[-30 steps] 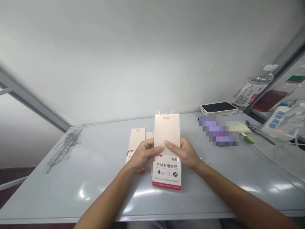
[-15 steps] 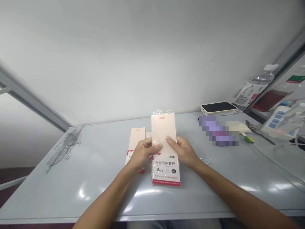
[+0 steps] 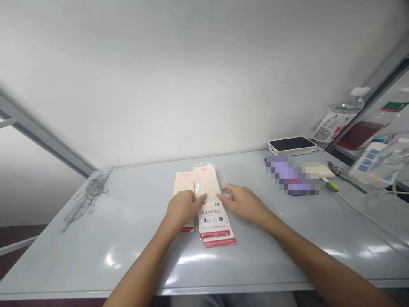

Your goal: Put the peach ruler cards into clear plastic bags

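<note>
A flat ruler-set packet (image 3: 211,183), cream with a white label, a red strip and a clear sleeve, lies on the table. Beneath it, a similar packet (image 3: 220,243) sticks out at the lower end. My left hand (image 3: 182,209) is closed at the upper packet's left edge, its thumb lying on the front; the other fingers are mostly hidden. Under that hand a third packet (image 3: 183,183) lies partly covered on the left. My right hand (image 3: 244,204) rests by the right edge, thumb tip touching the edge and fingers apart.
On the grey table (image 3: 134,238), a crumpled clear plastic wrapper (image 3: 87,196) lies at left. To the right are a phone (image 3: 292,145), a blurred purple item (image 3: 289,175), scissors (image 3: 347,175) and a white cable (image 3: 361,211). Bottles (image 3: 340,117) stand against the right frame.
The ruler-set packet has come down and left onto another packet on the table. My right hand has let go of its face and spread its fingers; my left hand stays at its edge.
</note>
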The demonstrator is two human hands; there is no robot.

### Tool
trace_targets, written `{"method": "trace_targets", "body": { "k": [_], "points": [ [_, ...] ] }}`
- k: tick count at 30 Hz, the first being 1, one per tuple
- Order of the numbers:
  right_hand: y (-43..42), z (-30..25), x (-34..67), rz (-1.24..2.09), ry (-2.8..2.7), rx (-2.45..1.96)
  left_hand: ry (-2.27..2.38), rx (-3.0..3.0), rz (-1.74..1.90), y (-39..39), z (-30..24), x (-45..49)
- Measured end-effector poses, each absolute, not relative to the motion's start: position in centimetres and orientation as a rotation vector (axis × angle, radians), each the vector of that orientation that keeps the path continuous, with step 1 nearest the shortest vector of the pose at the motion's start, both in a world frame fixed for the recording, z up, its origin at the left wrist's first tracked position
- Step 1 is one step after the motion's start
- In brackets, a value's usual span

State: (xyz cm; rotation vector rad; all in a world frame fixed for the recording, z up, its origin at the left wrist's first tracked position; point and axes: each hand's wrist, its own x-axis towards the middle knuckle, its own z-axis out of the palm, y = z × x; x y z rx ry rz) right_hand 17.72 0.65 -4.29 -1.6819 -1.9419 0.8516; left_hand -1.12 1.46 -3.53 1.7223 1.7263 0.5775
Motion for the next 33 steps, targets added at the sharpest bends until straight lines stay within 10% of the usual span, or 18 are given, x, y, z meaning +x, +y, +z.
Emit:
{"method": "trace_targets", "body": {
  "k": [8,33],
  "points": [
    [1.2,-5.7,18.2,0.14,-2.216,-1.929,1.97,2.09,0.444,1.5,-3.6,-1.1],
    [2.4,-4.1,21.2,0.298,-2.07,-2.332,2.114,1.92,-0.206,2.4,-1.9,-3.4]
  ]
}}
